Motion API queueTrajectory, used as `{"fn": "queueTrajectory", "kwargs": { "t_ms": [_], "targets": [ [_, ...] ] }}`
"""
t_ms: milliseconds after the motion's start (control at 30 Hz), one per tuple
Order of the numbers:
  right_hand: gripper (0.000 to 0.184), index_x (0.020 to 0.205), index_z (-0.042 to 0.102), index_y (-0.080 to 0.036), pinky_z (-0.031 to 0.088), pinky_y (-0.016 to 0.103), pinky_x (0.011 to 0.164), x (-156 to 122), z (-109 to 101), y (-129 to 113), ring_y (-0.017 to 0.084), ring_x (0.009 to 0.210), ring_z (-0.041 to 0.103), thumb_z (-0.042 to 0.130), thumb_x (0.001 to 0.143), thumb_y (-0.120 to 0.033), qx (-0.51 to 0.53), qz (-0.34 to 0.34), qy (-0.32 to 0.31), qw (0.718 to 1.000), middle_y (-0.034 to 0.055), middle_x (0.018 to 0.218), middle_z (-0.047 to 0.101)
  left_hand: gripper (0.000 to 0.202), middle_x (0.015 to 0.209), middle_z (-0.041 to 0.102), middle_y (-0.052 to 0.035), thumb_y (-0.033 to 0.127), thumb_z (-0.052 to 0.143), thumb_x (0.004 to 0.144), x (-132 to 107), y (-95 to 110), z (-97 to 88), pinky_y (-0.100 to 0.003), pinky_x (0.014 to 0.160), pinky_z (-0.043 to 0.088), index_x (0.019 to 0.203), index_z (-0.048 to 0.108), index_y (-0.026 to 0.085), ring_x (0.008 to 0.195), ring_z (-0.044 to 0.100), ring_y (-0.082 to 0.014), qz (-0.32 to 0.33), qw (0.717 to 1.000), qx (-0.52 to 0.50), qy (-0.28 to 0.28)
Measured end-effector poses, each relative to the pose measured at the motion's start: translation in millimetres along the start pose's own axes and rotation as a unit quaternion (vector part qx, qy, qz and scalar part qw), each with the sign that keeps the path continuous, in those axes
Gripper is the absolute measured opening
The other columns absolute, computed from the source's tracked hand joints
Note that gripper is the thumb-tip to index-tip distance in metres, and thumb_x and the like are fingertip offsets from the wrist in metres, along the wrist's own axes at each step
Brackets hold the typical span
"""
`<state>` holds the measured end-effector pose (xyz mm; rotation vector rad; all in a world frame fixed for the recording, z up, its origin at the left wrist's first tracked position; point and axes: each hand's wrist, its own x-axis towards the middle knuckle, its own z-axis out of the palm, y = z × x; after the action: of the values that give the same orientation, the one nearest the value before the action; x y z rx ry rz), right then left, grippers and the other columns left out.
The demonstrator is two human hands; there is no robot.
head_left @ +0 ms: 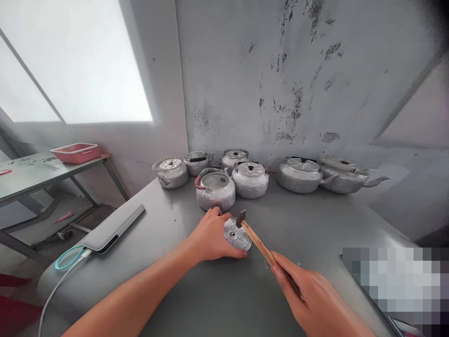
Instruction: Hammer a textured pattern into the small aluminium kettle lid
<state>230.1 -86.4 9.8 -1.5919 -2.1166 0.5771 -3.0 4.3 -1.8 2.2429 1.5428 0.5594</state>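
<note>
My left hand (214,238) grips a round, dented metal kettle lid (235,238) by its edge, thumb on the near side and fingers on the far side. A small hole shows in the lid's middle. In my right hand (308,290) is a hammer (261,245) with a wooden handle. Its dark metal head is over the lid's upper right part; I cannot tell whether it touches. Just beyond my left hand stands a lidless, hammered metal kettle (215,199) with a red and dark wrapped handle.
Several other silvery kettles, such as one with a black-knobbed lid (250,185), line the table's back. A grey power bank (114,229) with a cable (65,281) lies left. A pink basket (77,154) sits on another table. The right corner is pixelated.
</note>
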Motion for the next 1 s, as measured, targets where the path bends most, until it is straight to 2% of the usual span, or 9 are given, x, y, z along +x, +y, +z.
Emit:
{"fn": "queueTrajectory", "kwargs": {
  "t_ms": [200, 300, 533, 667, 833, 900, 1000],
  "targets": [
    [0.032, 0.088, 0.066, -0.03, 0.045, 0.027, 0.052, -0.3, -1.2, 5.9, 0.021, 0.059, 0.066, 0.039, 0.101, -0.038, 0.003, -0.01, 0.014, 1.0, -0.0011, 0.064, 0.067, 0.101, 0.116, 0.055, -0.0097, 0.081, 0.071, 0.049, -0.5, 1.4, 0.0, -0.044, 0.096, 0.049, 0.132, 0.058, 0.026, 0.111, 0.054, -0.0342, 0.0, 1.0, 0.008, -0.002],
    [0.034, 0.086, 0.065, -0.03, 0.043, 0.028, 0.05, 0.0, -2.1, 7.3, 0.02, 0.056, 0.064, 0.036, 0.102, -0.038, -0.006, -0.003, 0.003, 1.0, -0.001, 0.064, 0.066, 0.094, 0.112, 0.055, -0.0091, 0.079, 0.072, 0.051, -0.5, 2.8, 0.4, -0.043, 0.095, 0.049, 0.127, 0.06, 0.026, 0.109, 0.054, -0.0338, 0.005, 1.0, 0.014, 0.009],
    [0.031, 0.085, 0.063, -0.029, 0.046, 0.028, 0.054, -0.8, -2.7, 6.7, 0.02, 0.059, 0.064, 0.038, 0.101, -0.038, -0.003, 0.0, -0.002, 1.0, -0.0014, 0.065, 0.066, 0.088, 0.11, 0.053, -0.0088, 0.078, 0.073, 0.052, -0.6, 5.6, -1.1, -0.043, 0.094, 0.05, 0.122, 0.062, 0.025, 0.107, 0.054, -0.0326, 0.002, 1.0, 0.015, 0.008],
    [0.033, 0.09, 0.061, -0.029, 0.049, 0.031, 0.065, -0.8, -2.3, 6.9, 0.021, 0.068, 0.065, 0.033, 0.103, -0.04, -0.004, -0.003, -0.026, 1.0, -0.0003, 0.072, 0.065, 0.09, 0.111, 0.054, -0.009, 0.078, 0.073, 0.051, -0.8, 5.2, -0.7, -0.043, 0.093, 0.05, 0.122, 0.062, 0.025, 0.107, 0.054, -0.0326, 0.002, 1.0, 0.009, 0.008],
    [0.032, 0.103, 0.056, -0.03, 0.048, 0.038, 0.087, -0.7, -0.3, 9.5, 0.024, 0.102, 0.063, 0.029, 0.104, -0.047, -0.02, 0.024, -0.044, 0.999, 0.0035, 0.096, 0.064, 0.092, 0.113, 0.054, -0.0089, 0.079, 0.073, 0.051, -0.1, 2.5, 0.6, -0.043, 0.094, 0.049, 0.125, 0.062, 0.026, 0.108, 0.054, -0.0329, 0.002, 1.0, 0.005, 0.009],
    [0.033, 0.105, 0.055, -0.03, 0.049, 0.038, 0.084, -0.9, 1.8, 12.5, 0.023, 0.096, 0.063, 0.028, 0.104, -0.049, -0.024, 0.027, -0.044, 0.998, 0.0035, 0.099, 0.062, 0.096, 0.113, 0.054, -0.0088, 0.08, 0.073, 0.049, 0.3, 1.8, 1.0, -0.043, 0.094, 0.05, 0.128, 0.061, 0.025, 0.108, 0.054, -0.0331, 0.004, 1.0, 0.005, 0.007],
    [0.035, 0.1, 0.057, -0.029, 0.049, 0.033, 0.071, 0.1, 4.7, 17.3, 0.021, 0.083, 0.063, 0.028, 0.103, -0.049, -0.042, 0.031, -0.048, 0.997, 0.0039, 0.098, 0.062, 0.093, 0.109, 0.055, -0.0079, 0.079, 0.072, 0.051, 0.7, 1.4, 1.4, -0.042, 0.092, 0.05, 0.125, 0.063, 0.025, 0.105, 0.056, -0.0322, 0.007, 1.0, 0.009, 0.014]
  ]
}}
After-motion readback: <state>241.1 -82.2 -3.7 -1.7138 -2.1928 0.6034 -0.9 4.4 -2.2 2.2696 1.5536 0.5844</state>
